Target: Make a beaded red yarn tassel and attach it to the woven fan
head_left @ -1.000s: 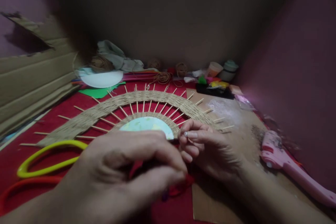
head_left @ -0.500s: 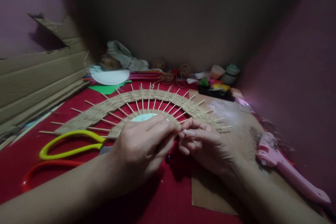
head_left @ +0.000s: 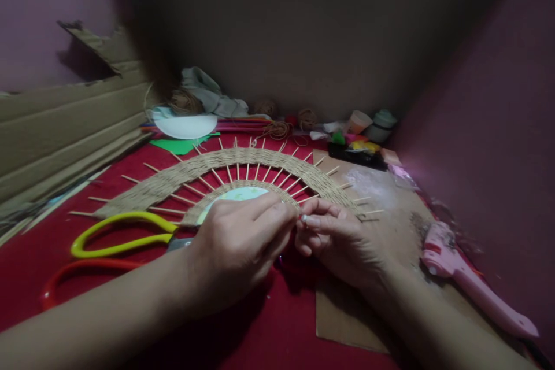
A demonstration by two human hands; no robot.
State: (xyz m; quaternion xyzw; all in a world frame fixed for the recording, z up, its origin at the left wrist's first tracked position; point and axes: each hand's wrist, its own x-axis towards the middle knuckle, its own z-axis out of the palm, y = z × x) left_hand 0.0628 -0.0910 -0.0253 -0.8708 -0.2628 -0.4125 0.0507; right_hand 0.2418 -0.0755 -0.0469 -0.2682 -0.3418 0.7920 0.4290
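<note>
My left hand (head_left: 243,240) is closed, its thumb and fingers pinched together over the middle of the table. Against its fingertips my right hand (head_left: 332,231) is also in a pinch, with a tiny whitish shiny bit at the thumb tip. What the fingers hold is too small and hidden to name. Below them shows a small dark purple glint, partly behind my left hand. Just beyond both hands lies a woven half-round fan shape (head_left: 243,156) of tan cord on thin sticks, with a pale blue-green centre (head_left: 236,195). Scissors (head_left: 124,217) with one yellow and one red handle lie partly under my left forearm.
A pink glue gun (head_left: 472,286) rests at the right, by a cardboard sheet (head_left: 347,318) on the red tabletop (head_left: 208,335). Along the back are twine balls (head_left: 307,118), a white disc (head_left: 186,126), green paper (head_left: 173,145) and a cup (head_left: 359,121). Cardboard (head_left: 65,110) stands at the left.
My two hands stay pinched together in nearly the same place. The view has shifted slightly, and a little more of the pale centre shows behind my left hand.
</note>
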